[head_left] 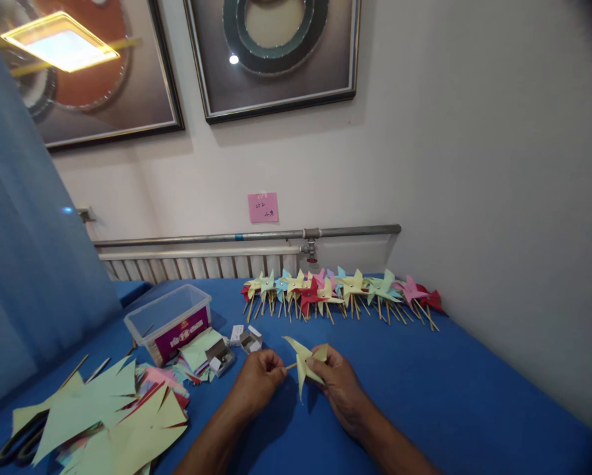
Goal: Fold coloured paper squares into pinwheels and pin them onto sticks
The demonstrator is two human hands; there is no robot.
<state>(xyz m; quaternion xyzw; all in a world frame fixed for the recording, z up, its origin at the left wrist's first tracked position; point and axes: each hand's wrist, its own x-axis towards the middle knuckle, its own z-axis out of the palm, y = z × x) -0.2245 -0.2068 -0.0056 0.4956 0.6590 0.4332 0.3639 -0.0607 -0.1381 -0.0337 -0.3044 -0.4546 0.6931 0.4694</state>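
Two bare hands meet low in the middle of the view, over a blue cloth-covered desk (424, 389). The left hand (257, 381) pinches the end of a thin wooden stick (290, 365) between fingertips and thumb. The right hand (339, 386) is closed on a pale yellow folded-paper pinwheel (303, 361), gripping it at the centre where the stick meets the paper. The pinwheel is held just above the desk, between the two hands, with its pointed blades spread up and down.

Just beyond the hands lie a few small white cardboard boxes (243, 338), some open. To their left stands a clear plastic tub with a purple label (169, 323), and below it a loose heap of cut paper squares in yellow, green, pink and red (112, 412) spreads toward the near left corner. Black-handled scissors (16, 445) lie partly under that heap.

Along the far edge of the desk, against the white wall, a long row of finished paper pinwheels on wooden sticks (340, 293), in yellow, green, blue, pink and red, lies side by side. That row suggests much of the work is done, while the heap of cut paper suggests many more remain.

A pink sticky note (263, 207) hangs on the wall above a grey metal pipe (246, 235).
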